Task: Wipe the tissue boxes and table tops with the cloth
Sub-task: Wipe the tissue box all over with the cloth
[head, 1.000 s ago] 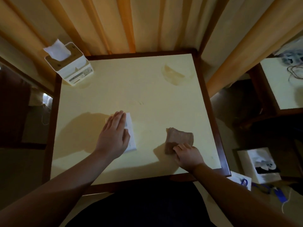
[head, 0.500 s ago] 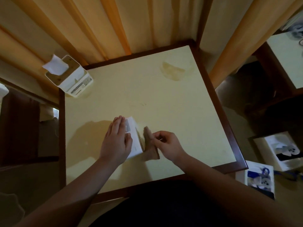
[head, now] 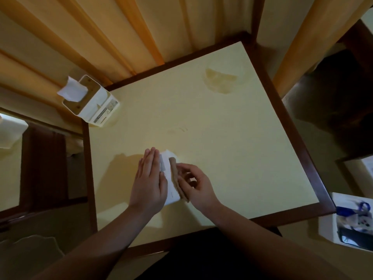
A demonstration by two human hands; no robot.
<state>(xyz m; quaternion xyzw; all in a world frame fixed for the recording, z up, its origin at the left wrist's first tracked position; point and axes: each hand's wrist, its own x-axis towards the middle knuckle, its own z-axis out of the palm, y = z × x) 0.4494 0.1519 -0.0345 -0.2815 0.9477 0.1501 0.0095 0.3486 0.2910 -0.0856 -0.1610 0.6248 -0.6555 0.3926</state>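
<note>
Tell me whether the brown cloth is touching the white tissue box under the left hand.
Touching. The head view shows the brown cloth, pinched by the right hand, pressed flat against the side of the white tissue box, no gap between them.

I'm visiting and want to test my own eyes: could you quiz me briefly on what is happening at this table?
1. True or false: the left hand lies flat on the white tissue box.
2. What does the right hand hold? A) brown cloth B) pen C) cup
3. Where does the second tissue box stand?

Key: 1 true. 2 A, pressed against the box's side. 3 At the table's far left corner, a tissue sticking out.
</note>
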